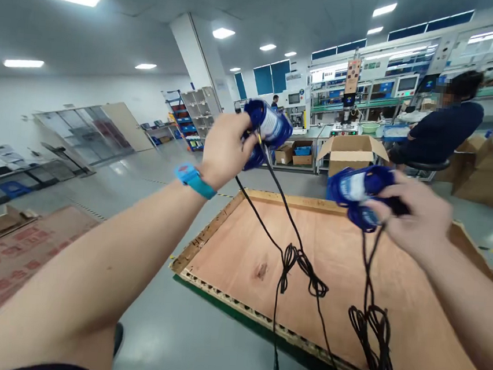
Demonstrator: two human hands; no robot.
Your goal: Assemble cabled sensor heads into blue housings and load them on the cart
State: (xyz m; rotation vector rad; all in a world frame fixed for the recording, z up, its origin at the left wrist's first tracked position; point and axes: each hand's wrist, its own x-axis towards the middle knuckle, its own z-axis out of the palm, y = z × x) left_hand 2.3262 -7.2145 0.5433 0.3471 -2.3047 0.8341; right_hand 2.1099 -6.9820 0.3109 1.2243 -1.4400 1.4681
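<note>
My left hand (229, 148), with a turquoise wristband on its wrist, is closed around blue cylindrical parts (273, 123) bearing a white label. Black cables (282, 197) run down from them to tied coils that hang over the wooden board. On the right, my right hand (421, 210) grips similar blue labelled parts (355, 187), slightly blurred. Their black cables (368, 263) also dangle, ending in a bundled coil (373, 337). Both sets are held up in the air above the board, apart from each other. Their exact kind cannot be made out.
Below my hands lies a large wooden board (240, 248) with a raised rim. Behind it stands an open cardboard box (354, 149). A seated person (448, 123) works at a bench to the right, near stacked cartons (492, 168). Another wooden panel (26, 251) lies at left.
</note>
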